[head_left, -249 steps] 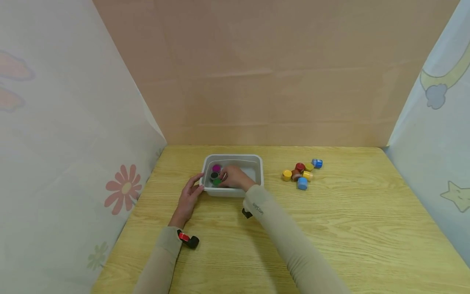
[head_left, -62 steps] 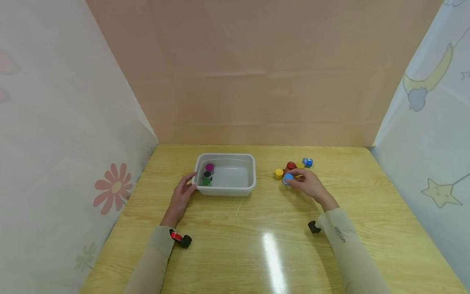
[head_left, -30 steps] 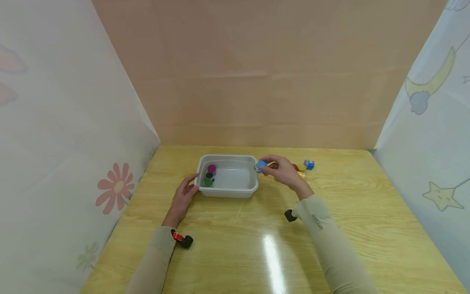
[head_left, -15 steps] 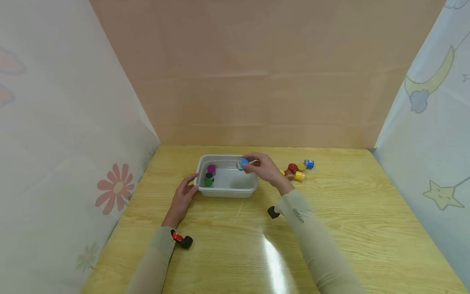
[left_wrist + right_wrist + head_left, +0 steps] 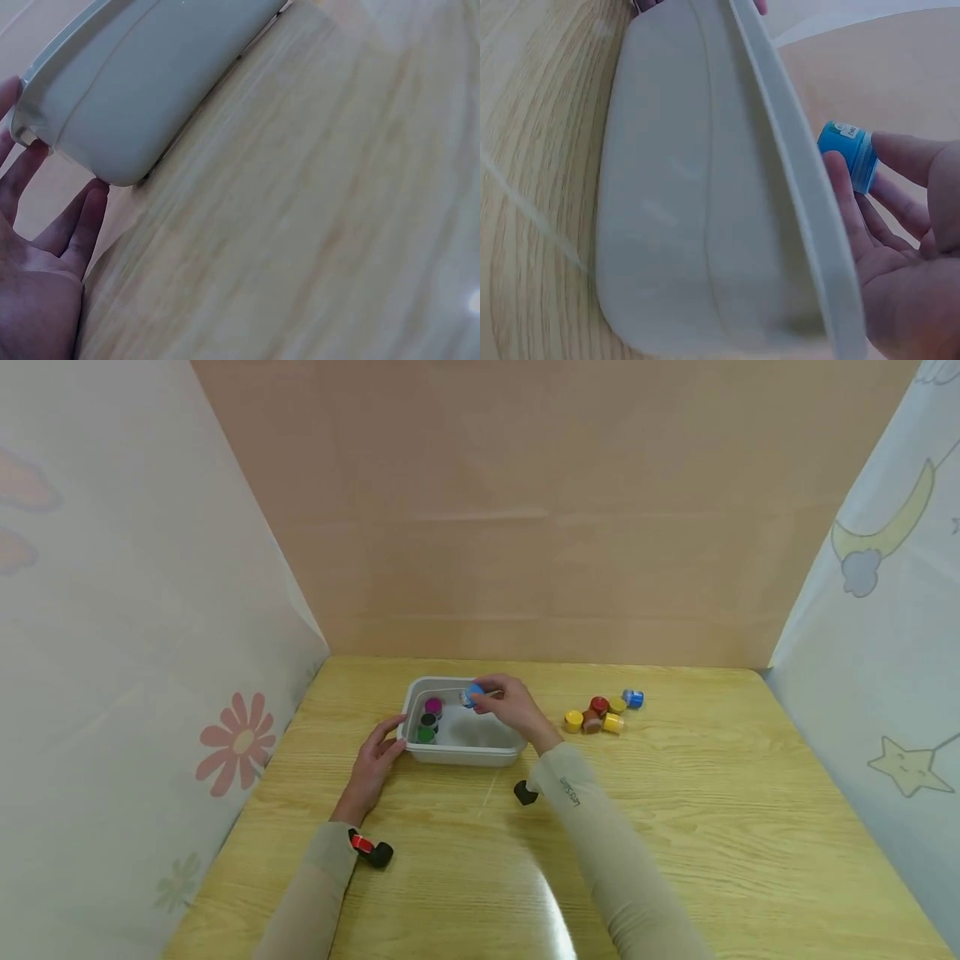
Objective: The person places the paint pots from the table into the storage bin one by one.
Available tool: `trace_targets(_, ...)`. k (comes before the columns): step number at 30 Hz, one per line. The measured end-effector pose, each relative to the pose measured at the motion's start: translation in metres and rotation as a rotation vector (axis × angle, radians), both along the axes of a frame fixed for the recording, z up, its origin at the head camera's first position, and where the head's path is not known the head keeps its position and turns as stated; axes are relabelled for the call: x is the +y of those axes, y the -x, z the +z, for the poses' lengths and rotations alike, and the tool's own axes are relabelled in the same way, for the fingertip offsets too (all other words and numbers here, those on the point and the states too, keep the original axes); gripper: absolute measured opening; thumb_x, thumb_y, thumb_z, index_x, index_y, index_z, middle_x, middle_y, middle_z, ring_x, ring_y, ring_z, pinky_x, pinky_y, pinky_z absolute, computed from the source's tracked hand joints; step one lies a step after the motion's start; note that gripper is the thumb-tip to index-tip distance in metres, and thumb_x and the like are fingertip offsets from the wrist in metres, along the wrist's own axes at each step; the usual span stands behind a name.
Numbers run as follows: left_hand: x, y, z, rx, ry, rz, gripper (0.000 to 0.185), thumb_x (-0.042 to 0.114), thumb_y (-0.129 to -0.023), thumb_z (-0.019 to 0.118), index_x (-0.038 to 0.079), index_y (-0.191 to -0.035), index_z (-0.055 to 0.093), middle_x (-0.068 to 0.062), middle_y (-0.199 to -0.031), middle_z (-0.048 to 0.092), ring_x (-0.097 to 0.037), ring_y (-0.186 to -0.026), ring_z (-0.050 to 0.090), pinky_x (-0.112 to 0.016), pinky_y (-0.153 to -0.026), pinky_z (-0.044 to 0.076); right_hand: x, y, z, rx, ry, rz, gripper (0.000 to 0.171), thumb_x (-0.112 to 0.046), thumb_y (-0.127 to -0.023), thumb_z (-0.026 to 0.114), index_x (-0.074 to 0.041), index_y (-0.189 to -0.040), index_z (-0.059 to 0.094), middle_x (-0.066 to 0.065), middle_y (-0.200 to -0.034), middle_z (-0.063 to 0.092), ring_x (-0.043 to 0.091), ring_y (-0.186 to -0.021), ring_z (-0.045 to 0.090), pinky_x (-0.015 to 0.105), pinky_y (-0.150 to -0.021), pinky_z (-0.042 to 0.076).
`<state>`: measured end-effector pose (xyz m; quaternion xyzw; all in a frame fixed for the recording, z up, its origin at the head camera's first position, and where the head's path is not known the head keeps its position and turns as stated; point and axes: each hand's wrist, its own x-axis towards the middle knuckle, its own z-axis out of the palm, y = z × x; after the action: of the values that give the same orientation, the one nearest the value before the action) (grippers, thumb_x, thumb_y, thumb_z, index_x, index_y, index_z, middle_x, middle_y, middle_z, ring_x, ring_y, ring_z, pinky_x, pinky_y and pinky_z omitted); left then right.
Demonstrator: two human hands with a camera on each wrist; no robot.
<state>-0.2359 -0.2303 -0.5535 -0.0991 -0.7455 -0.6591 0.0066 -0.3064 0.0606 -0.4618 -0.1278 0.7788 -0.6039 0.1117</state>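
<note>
My right hand [image 5: 510, 703] pinches a small light blue paint pot [image 5: 471, 696] between thumb and fingers, tilted, above the inside of the white plastic tub [image 5: 468, 757]. In the right wrist view the blue paint pot [image 5: 847, 156], with a pale label, shows beyond the tub's rim [image 5: 799, 180]. My left hand [image 5: 371, 768] rests its fingertips on the tub's left end, fingers fairly straight. The left wrist view shows those fingers [image 5: 88, 225] against the tub's wall [image 5: 142, 97]. Inside, along the left end, stand pots with purple [image 5: 433, 705], black [image 5: 428, 720] and green [image 5: 426, 735] lids.
Right of the tub lies a cluster of paint pots: orange-yellow [image 5: 573, 721], red [image 5: 599, 705], brown [image 5: 592, 721], yellow ones [image 5: 613, 723] and dark blue [image 5: 633, 698]. Papered walls bound the wooden table [image 5: 720, 793] at the back and sides.
My right hand picked the light blue pot from the cluster and carried it left over the tub. Earlier it was in the tub at the green pot. The left hand stays at the tub's end.
</note>
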Motion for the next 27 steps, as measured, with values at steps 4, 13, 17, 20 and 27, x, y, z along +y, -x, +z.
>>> trace_targets(4, 0.000, 0.000, 0.000, 0.019, -0.017, -0.002, 0.049, 0.029, -0.107, 0.058, 0.020, -0.154, 0.048, -0.005, -0.163, 0.039, -0.039, -0.139, 0.052, -0.014, -0.103, 0.045, -0.012, 0.002, -0.002, -0.009, -0.021, -0.029, 0.037, -0.016, -0.103, 0.066, 0.001, -0.135, 0.062, 0.021, -0.124, 0.069, 0.027, -0.097, 0.075, 0.055, -0.101, 0.054)
trace_targets(13, 0.001, -0.001, 0.001, 0.031, -0.037, -0.017, 0.050, 0.028, -0.107, 0.058, 0.018, -0.155, 0.047, -0.007, -0.164, 0.037, -0.041, -0.140, 0.050, -0.014, -0.103, 0.046, -0.028, 0.004, -0.015, -0.015, -0.064, -0.036, 0.041, -0.016, -0.102, 0.068, 0.001, -0.138, 0.061, 0.021, -0.123, 0.069, 0.028, -0.098, 0.074, 0.050, -0.097, 0.057)
trace_targets(17, 0.000, -0.001, 0.001, 0.027, -0.032, -0.020, 0.051, 0.029, -0.107, 0.058, 0.019, -0.156, 0.046, -0.007, -0.165, 0.036, -0.040, -0.140, 0.050, -0.015, -0.104, 0.045, -0.035, 0.006, -0.016, -0.023, -0.084, -0.038, 0.040, -0.015, -0.101, 0.069, 0.002, -0.137, 0.062, 0.021, -0.121, 0.070, 0.028, -0.099, 0.073, 0.044, -0.093, 0.059)
trace_targets(20, 0.001, -0.001, 0.001, 0.023, -0.027, -0.013, 0.050, 0.028, -0.107, 0.058, 0.018, -0.155, 0.047, -0.007, -0.165, 0.036, -0.039, -0.139, 0.052, -0.015, -0.103, 0.046, -0.041, 0.009, -0.017, -0.005, -0.121, -0.047, 0.038, -0.013, -0.100, 0.070, 0.003, -0.134, 0.064, 0.021, -0.119, 0.071, 0.030, -0.099, 0.073, 0.039, -0.090, 0.060)
trace_targets(27, 0.002, -0.001, 0.001, 0.017, -0.051, -0.006, 0.051, 0.026, -0.107, 0.059, 0.015, -0.155, 0.047, -0.009, -0.164, 0.036, -0.041, -0.138, 0.052, -0.015, -0.102, 0.046, -0.050, 0.018, -0.027, 0.037, -0.284, -0.083, 0.035, -0.015, -0.096, 0.073, 0.001, -0.128, 0.069, 0.018, -0.122, 0.071, 0.029, -0.110, 0.069, 0.039, -0.098, 0.056)
